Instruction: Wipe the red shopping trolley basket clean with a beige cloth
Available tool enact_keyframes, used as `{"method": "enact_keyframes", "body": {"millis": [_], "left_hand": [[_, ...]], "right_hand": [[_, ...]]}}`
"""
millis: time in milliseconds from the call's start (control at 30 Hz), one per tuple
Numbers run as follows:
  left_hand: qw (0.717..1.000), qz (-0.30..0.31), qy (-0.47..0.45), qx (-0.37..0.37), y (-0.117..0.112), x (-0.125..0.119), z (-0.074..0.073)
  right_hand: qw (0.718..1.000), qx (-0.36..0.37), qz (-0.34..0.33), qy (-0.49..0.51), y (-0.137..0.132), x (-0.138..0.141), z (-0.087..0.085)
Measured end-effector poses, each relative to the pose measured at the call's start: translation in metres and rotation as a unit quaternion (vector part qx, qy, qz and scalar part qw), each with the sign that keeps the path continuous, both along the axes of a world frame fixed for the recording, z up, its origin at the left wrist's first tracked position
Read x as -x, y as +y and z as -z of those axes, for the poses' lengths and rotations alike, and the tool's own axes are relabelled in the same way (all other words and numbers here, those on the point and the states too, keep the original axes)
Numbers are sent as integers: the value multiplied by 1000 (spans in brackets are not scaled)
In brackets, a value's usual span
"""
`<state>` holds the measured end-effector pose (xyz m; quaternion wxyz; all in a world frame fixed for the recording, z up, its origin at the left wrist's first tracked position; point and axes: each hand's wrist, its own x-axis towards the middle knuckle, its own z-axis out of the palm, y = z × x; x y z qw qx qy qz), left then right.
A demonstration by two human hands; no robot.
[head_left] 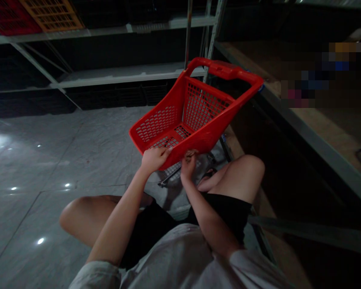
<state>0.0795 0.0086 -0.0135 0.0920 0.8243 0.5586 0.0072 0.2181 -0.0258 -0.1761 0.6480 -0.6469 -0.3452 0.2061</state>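
Holding the red basket (195,112) tilted off the floor (48,160), left hand (155,157) kept a closed grip on its rim; right hand (189,163) touched the underside, grip indeterminate; metal frame (171,173) lay beneath

Glossy grey tiled floor (48,168) spreads from seven to ten o'clock. Black crates (129,94) stand at twelve under a metal rack (114,76). Red crate (9,16) and yellow crate (51,14) sit on the rack's top shelf at eleven.

The basket (195,116) sits tilted before the knees, shelving (123,74) behind it.
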Motion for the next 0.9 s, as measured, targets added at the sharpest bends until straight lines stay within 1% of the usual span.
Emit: {"method": "enact_keyframes", "body": {"millis": [33, 67, 100, 133, 167, 200, 267, 333, 367, 400, 433, 467, 500, 567, 633, 667, 700, 733, 767, 800, 867, 900], "left_hand": [[1000, 2, -2, -1, 1, 1, 0], [1000, 4, -5, -2, 3, 2, -1], [1000, 7, -9, -2, 5, 3, -1], [1000, 9, -12, -2, 7, 4, -1], [1000, 11, -14, -1, 8, 5, -1], [1000, 11, -15, -1, 9, 6, -2], [1000, 13, -16, 0, 10, 7, -2], [1000, 15, -17, 2, 11, 7, -1], [1000, 15, -18, 2, 11, 6, -1], [1000, 14, -19, 1, 11, 5, -1], [1000, 12, -20, 0, 11, 4, -1], [1000, 10, -22, -1, 11, 3, -1], [1000, 8, -24, -1, 11, 2, -1], [1000, 5, -28, 1, 13, 1, -1], [1000, 5, -30, 4, 15, 1, -1], [1000, 5, -31, 4, 16, 1, -1], [999, 6, -32, 4, 17, 2, -1], [999, 7, -33, 4, 17, 2, -1], [999, 8, -36, 5, 18, 3, 0], [999, 6, -38, 7, 19, 4, 1], [999, -9, -45, 18, 20, 6, 4], [998, -23, -52, 25, 21, 7, 6]], "right_hand": [[1000, 6, -16, 21, -13, 25, 5], [999, 9, -31, 42, -21, 44, 7], [998, 10, -30, 63, -25, 54, 7], [996, 8, -23, 80, -24, 55, 3], [995, 4, -8, 96, -19, 48, -4], [994, 1, 11, 110, -10, 35, -13], [990, -23, 64, 125, 15, -5, -36], [982, -81, 124, 120, 40, -42, -62], [977, -112, 146, 107, 49, -54, -73], [974, -137, 160, 86, 54, -58, -82], [973, -151, 164, 61, 55, -55, -87], [976, -151, 154, 35, 52, -44, -88], [981, -141, 135, 11, 44, -27, -84], [992, -103, 73, -17, 19, 18, -66], [999, -52, -15, -8, -9, 60, -42], [998, -29, -58, 7, -19, 75, -33], [996, -13, -82, 21, -26, 84, -28], [996, -9, -88, 31, -29, 86, -28], [996, -17, -77, 35, -28, 83, -33], [997, -37, -54, 31, -23, 75, -42], [996, -90, -7, 3, -8, 54, -68], [993, -114, 2, -18, 0, 45, -80]]}}
